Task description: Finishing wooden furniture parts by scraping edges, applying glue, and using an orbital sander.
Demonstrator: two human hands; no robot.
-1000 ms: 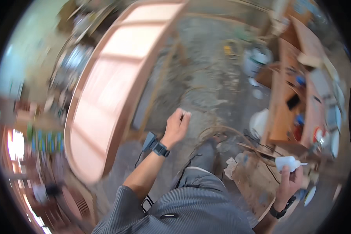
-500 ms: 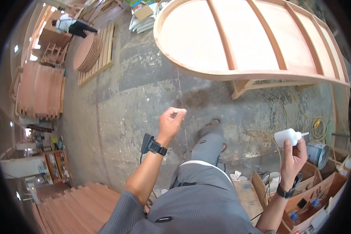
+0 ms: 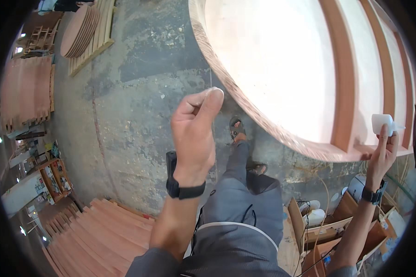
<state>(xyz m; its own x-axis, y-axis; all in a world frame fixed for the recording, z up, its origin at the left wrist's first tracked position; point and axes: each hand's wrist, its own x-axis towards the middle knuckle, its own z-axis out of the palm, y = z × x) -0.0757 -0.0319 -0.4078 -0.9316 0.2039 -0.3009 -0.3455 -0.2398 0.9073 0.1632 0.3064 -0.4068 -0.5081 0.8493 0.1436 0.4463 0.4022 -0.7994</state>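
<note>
My left hand (image 3: 194, 134) is raised over the floor, thumb and fingers pinched together. Its fingertips look whitish, and anything between them is too small to make out. A white squeeze bottle (image 3: 380, 123) with a thin nozzle is gripped in my right hand (image 3: 382, 157), tipped on its side with the nozzle to the right. That hand is at the near right edge of a large wooden panel (image 3: 268, 60), which has a rounded end. A curved rim (image 3: 249, 113) borders the panel, and wooden crossbars (image 3: 339, 78) span it. The left hand is just left of the rim, apparently apart from it.
Wooden boxes (image 3: 319, 235) with containers and cables stand at lower right. Long boards (image 3: 101, 235) are piled at lower left. Round wooden discs (image 3: 78, 31) lean on a slatted pallet (image 3: 94, 44) at far left, near stacked wood (image 3: 27, 90). A hose (image 3: 327, 198) trails across the floor.
I have come closer to the panel, which fills more of the upper right. Both hands are higher in view, the left still pinched and the right still holding the bottle, now against the panel's edge.
</note>
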